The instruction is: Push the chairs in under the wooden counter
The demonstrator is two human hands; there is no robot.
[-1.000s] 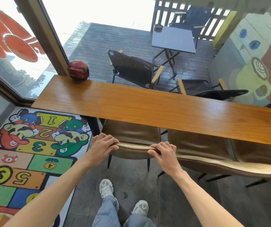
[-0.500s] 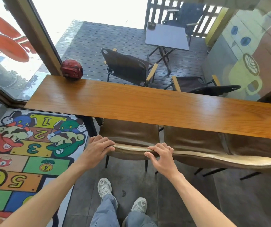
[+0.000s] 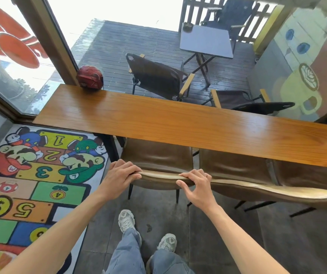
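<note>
A long wooden counter [image 3: 178,123] runs across the view. Under its near edge stand three brown leather chairs. The leftmost chair [image 3: 156,157] has its seat partly beneath the counter. My left hand [image 3: 119,175] grips the left end of its backrest top. My right hand [image 3: 197,184] rests on the right end of the same backrest, fingers over the rim and thumb spread below. A second chair [image 3: 233,167] stands close beside it to the right, and a third chair [image 3: 306,175] follows at the right edge.
A red helmet [image 3: 90,77] sits on the counter's far left corner. A cartoon hopscotch rug [image 3: 30,175] covers the floor at left. My feet [image 3: 127,220] stand on grey floor behind the chair. Beyond the glass are folding chairs [image 3: 156,76] and a small table [image 3: 206,40].
The leftmost chair has slid slightly further under the counter with both hands on its backrest. My right thumb has loosened away from the backrest.
</note>
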